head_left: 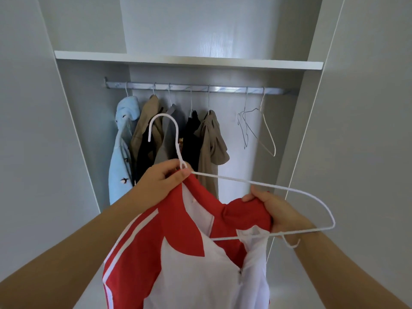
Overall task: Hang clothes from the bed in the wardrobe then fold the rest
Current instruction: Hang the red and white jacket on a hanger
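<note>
below the wardrobe rail [196, 88], the left hand [165, 181] pinches the white hanger [256, 182] neck to steady it, while the right hand [278, 214] grips the red-and-white shirt [178, 253] shoulder, apparently working it onto the hanger's arm.

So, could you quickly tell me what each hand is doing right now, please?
Left hand: closed on the white hanger at its neck.
Right hand: gripping the red and white garment.

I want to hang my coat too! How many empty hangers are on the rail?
2. Both hang at the right end of the silver metal rail: a thin grey wire hanger and, just right of it, a thin white wire hanger, overlapping slightly. None seem hidden.
</note>
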`<state>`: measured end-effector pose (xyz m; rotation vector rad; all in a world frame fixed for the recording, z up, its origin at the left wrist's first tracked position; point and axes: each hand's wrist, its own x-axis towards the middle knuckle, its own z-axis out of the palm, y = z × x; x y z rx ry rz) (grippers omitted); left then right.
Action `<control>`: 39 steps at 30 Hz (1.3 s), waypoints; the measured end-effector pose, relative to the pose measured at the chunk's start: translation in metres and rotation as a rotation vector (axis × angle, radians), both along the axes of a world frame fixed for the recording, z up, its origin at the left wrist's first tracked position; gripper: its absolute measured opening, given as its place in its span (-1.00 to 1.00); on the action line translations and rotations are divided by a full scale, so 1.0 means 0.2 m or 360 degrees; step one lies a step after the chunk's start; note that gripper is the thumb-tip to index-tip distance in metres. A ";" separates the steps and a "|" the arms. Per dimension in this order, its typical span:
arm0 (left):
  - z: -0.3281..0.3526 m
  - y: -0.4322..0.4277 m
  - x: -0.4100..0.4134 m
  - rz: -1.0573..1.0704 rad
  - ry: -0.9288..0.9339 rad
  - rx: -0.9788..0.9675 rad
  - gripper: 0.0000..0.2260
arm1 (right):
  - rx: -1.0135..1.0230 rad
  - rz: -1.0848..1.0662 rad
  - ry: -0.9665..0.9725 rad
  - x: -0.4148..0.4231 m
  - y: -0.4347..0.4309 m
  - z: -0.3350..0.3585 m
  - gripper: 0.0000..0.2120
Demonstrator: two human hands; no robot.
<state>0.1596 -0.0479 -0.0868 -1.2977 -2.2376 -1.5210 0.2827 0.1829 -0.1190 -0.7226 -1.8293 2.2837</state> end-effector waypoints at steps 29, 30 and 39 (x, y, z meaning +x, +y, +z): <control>0.01 -0.13 -0.18 0.0624 -0.0345 0.0090 -0.80 | -0.0705 0.0144 -0.0019 0.02 0.10 0.08 -0.50; 0.00 -0.14 -0.18 0.0647 -0.0282 0.0059 -0.81 | -0.0710 0.0202 -0.0016 0.02 0.10 0.09 -0.38; -0.06 -0.10 -0.13 0.0298 -0.0410 0.0079 -0.76 | -0.0705 0.0302 -0.0251 0.01 0.11 0.06 -0.05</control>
